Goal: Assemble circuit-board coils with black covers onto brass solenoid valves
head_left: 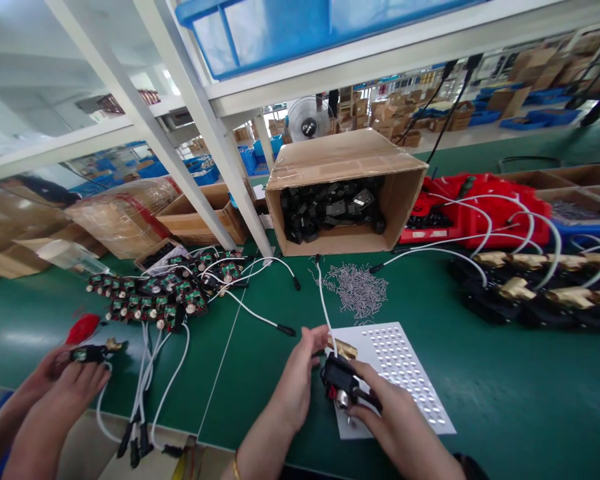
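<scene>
My right hand grips a small black housing with a brass fitting, a white cable and a round metal part at its near end. Close to its left side is my left hand, fingers stretched beside the cable and fitting; whether they touch is hard to see. Beneath the housing lies a white sheet bearing rows of round, shiny dots. A pile of small screws lies just beyond the sheet.
A cardboard box of black parts stands behind the screws. Several black units with brass fittings line the right, near red bins. Left are circuit-board assemblies with cables. A co-worker's hands hold a similar unit. Shelf posts rise behind.
</scene>
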Demonstrator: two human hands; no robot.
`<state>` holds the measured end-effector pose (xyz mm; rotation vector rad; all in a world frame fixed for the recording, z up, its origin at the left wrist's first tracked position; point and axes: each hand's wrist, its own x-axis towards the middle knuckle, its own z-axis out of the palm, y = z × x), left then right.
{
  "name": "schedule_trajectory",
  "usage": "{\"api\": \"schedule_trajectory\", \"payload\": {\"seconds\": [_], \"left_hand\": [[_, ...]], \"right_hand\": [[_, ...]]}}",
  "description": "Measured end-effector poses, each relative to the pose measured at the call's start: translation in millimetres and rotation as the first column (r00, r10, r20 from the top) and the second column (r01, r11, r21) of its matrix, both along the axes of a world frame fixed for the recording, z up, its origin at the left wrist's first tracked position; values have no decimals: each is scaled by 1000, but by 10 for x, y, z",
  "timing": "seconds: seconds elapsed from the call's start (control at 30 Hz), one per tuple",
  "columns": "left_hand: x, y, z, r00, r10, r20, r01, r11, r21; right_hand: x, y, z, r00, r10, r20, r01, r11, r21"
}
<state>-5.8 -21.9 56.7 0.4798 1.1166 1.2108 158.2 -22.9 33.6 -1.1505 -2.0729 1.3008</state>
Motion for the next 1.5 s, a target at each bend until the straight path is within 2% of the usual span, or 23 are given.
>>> {"api": "schedule_trajectory", "payload": {"seconds": [0.07,0.13,0.23,0.33,0.4,0.5,0.53,0.57,0.6,0.63,0.67,0.7,0.77,0.8,0.83,0.9,0.97,1.07,1.17,1.27,1.33,1.4,1.5], "left_hand": [[7,304,-23,976,-29,216,41,998,-49],[44,601,-17,921,31,388,-17,999,-39],[107,859,93,885,158,439,-202,978,55],[56,831,234,894,212,395,-330,908,259],[-95,698,251,905,293,310,-394,852,345],[-469,371,116,876,482,9,-465,838,285],[-605,226,47,866,475,-155,-437,871,226],[-730,68,-20,854,401,-332,-378,916,134],[-834,-98,-79,830,251,-498,-285,959,8],[-907,-260,-126,751,65,-657,-199,971,-130],[-941,-408,-161,615,-92,-783,-149,962,-230],[-933,-529,-187,453,-174,-874,-130,957,-258],[-801,-657,-227,180,-143,-973,-38,988,-152],[-691,-657,-252,117,-58,-991,67,996,-50],[-567,-619,-285,114,30,-993,196,979,52],[-320,-466,-376,213,108,-971,422,886,191],[-123,-293,-481,323,38,-946,515,831,209],[40,-146,-608,418,-71,-906,501,850,164],[98,-148,-679,473,-27,-881,411,891,193],[117,-200,-694,484,-12,-875,410,887,214],[119,-228,-668,506,-37,-862,446,867,224],[116,-245,-618,580,-65,-812,461,848,262],[122,-253,-538,703,-78,-707,385,878,285]], "right_hand": [[80,-4,1,999,-9,-41,6,997,-80],[176,-23,13,996,-20,-83,8,990,-139],[369,-53,16,986,-34,-161,-5,973,-233],[559,-40,-31,950,-65,-305,-61,920,-386],[625,9,-81,907,-94,-410,-126,869,-478],[602,130,-159,834,-168,-525,-183,814,-551],[569,175,-180,815,-194,-546,-189,802,-567],[530,220,-196,806,-214,-552,-192,788,-585],[488,263,-207,805,-224,-549,-197,772,-605],[446,302,-212,813,-222,-539,-205,756,-621],[407,337,-211,823,-212,-528,-214,744,-633],[370,368,-205,835,-194,-516,-228,731,-643],[306,420,-189,849,-144,-508,-271,707,-653],[278,440,-183,851,-123,-511,-291,700,-652],[254,457,-181,852,-102,-514,-310,693,-651],[221,477,-199,850,-79,-520,-329,691,-643],[213,472,-244,859,-77,-507,-317,697,-643],[240,413,-333,877,-121,-465,-253,706,-661],[263,340,-382,869,-219,-443,-183,691,-699],[246,339,-348,882,-299,-363,-63,691,-720],[215,385,-290,928,-273,-253,27,728,-685],[181,430,-225,964,-211,-163,62,774,-630],[153,422,-162,974,-170,-150,54,815,-577]]}}
